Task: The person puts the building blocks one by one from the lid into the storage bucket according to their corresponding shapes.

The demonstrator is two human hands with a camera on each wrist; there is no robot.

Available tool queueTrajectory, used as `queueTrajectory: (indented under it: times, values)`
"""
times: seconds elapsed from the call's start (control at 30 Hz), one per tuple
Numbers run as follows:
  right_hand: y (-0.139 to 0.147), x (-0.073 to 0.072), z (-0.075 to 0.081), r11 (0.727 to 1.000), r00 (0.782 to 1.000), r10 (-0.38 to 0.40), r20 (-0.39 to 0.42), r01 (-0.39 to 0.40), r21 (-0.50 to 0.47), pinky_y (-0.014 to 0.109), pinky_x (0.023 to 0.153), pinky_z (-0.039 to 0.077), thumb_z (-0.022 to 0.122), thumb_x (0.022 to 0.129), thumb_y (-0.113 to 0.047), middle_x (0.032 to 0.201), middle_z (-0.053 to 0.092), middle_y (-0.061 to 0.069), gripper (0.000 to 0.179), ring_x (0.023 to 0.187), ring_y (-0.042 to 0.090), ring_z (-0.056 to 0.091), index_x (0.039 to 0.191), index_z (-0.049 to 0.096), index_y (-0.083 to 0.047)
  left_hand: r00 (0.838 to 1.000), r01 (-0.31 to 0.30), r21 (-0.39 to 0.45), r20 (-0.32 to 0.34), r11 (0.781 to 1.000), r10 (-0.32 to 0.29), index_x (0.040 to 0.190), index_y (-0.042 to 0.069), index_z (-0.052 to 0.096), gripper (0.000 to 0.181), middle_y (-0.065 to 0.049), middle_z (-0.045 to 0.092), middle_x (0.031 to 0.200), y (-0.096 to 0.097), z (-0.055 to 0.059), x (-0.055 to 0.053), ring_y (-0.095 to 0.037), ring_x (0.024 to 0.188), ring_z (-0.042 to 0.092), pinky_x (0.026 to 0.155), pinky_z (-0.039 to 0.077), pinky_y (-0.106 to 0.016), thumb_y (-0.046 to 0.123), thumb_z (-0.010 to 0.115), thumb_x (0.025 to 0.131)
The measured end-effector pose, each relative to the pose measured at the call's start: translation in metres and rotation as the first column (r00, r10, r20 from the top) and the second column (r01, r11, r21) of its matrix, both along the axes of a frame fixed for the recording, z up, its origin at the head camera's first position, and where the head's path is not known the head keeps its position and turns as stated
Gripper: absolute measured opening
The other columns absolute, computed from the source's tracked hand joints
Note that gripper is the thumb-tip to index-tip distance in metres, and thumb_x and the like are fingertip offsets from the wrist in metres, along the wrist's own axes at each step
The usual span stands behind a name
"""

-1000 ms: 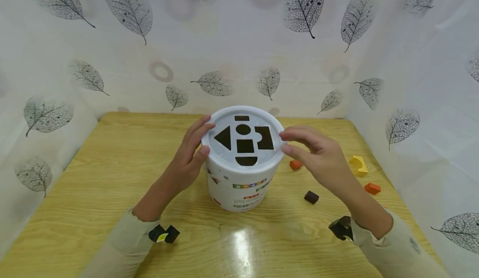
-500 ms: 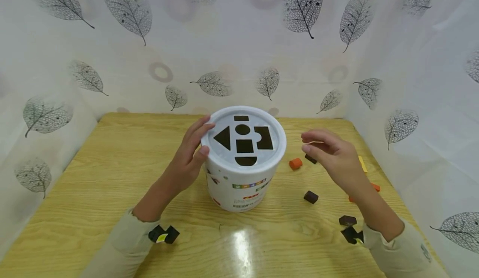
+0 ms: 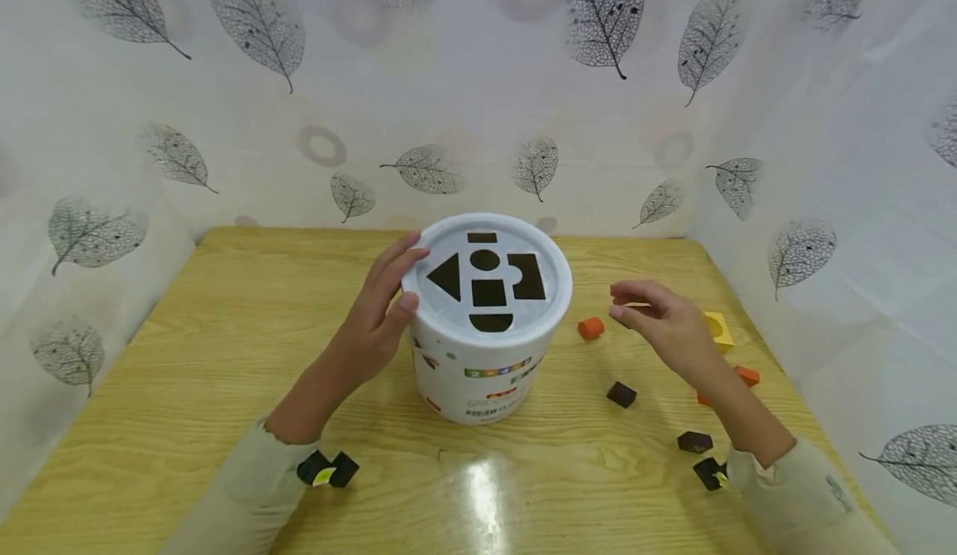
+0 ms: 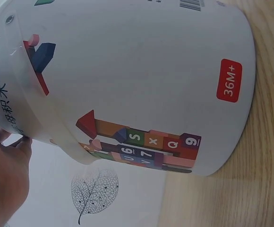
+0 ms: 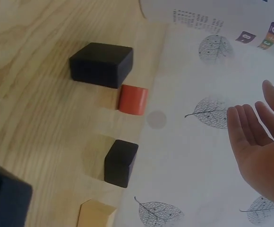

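A white shape-sorter bucket [image 3: 478, 385] stands upright, its lid [image 3: 538, 322] pierced by triangle, circle, square and other cut-outs. My left hand [image 3: 377, 314] grips the lid's left rim, thumb toward the near side and fingers farther back. In the left wrist view, printed blocks and letters cover the bucket's wall [image 4: 141, 85]. My right hand [image 3: 665, 322] hovers right of the bucket with nothing in its fingers. Just beneath its fingertips lies a dark block [image 5: 121, 163], mostly hidden in the head view. An orange cylinder [image 3: 591, 328] lies between that hand and the bucket.
Two more dark blocks [image 3: 621, 395] lie nearer me on the wooden table [image 3: 247, 314]. A yellow block [image 3: 719, 331] with a round cut-out and orange blocks [image 3: 746, 375] sit at the right, partly behind my right forearm. Leaf-printed white cloth [image 3: 463, 106] surrounds the table's back and sides.
My right hand has left the lid's right rim and moved right and lower, over the dark block. The left hand and the bucket stay in place.
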State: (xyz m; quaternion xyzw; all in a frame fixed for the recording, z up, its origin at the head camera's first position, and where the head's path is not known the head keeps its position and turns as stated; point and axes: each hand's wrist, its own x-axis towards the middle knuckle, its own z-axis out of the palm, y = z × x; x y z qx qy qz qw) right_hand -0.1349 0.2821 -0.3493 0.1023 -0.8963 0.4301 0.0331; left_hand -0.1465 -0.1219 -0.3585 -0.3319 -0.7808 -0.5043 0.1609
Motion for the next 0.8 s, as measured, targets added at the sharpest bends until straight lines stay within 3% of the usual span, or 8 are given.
queueTrajectory:
  times: [0.17, 0.4, 0.6, 0.8]
  values:
    - [0.006, -0.009, -0.017, 0.999, 1.0, 0.011, 0.015, -0.012, 0.031, 0.011, 0.085, 0.051, 0.065, 0.099, -0.034, 0.126, 0.064, 0.008, 0.041, 0.106, -0.002, 0.06, 0.134, 0.062, -0.012, 1.0, -0.003, -0.006, 0.008, 1.0, 0.003, 0.153, 0.016, 0.038, 0.055, -0.003, 0.02, 0.167, -0.001, 0.001, 0.001, -0.024, 0.154, 0.02, 0.117, 0.03, -0.059, 0.047, 0.036, 0.108]
    - [0.009, -0.023, -0.037, 0.999, 0.996, 0.03, 0.089, -0.032, 0.02, 0.015, 0.083, 0.053, 0.068, 0.098, -0.031, 0.126, 0.064, 0.019, 0.04, 0.102, 0.006, 0.064, 0.131, 0.063, -0.008, 1.0, 0.004, -0.002, 0.015, 1.0, -0.004, 0.153, 0.016, 0.038, 0.056, -0.003, 0.019, 0.167, -0.001, 0.001, 0.001, -0.024, 0.154, 0.02, 0.116, 0.031, -0.06, 0.049, 0.036, 0.108]
    - [0.01, -0.031, -0.046, 0.997, 0.992, 0.039, 0.123, -0.048, 0.065, 0.019, 0.082, 0.053, 0.068, 0.098, -0.027, 0.126, 0.065, 0.021, 0.042, 0.105, 0.02, 0.064, 0.131, 0.062, -0.001, 1.0, 0.011, -0.001, 0.014, 1.0, -0.011, 0.153, 0.015, 0.038, 0.059, -0.002, 0.019, 0.167, 0.0, 0.001, 0.001, -0.024, 0.154, 0.018, 0.117, 0.031, -0.059, 0.051, 0.035, 0.107]
    - [0.01, -0.035, -0.05, 0.993, 0.99, 0.046, 0.13, -0.059, 0.099, 0.019, 0.079, 0.053, 0.068, 0.098, -0.027, 0.126, 0.065, 0.021, 0.042, 0.103, 0.024, 0.063, 0.129, 0.063, 0.001, 1.0, 0.011, 0.004, 0.01, 1.0, -0.011, 0.153, 0.015, 0.038, 0.058, -0.002, 0.019, 0.167, -0.001, 0.001, 0.0, -0.024, 0.154, 0.019, 0.117, 0.031, -0.059, 0.051, 0.036, 0.107]
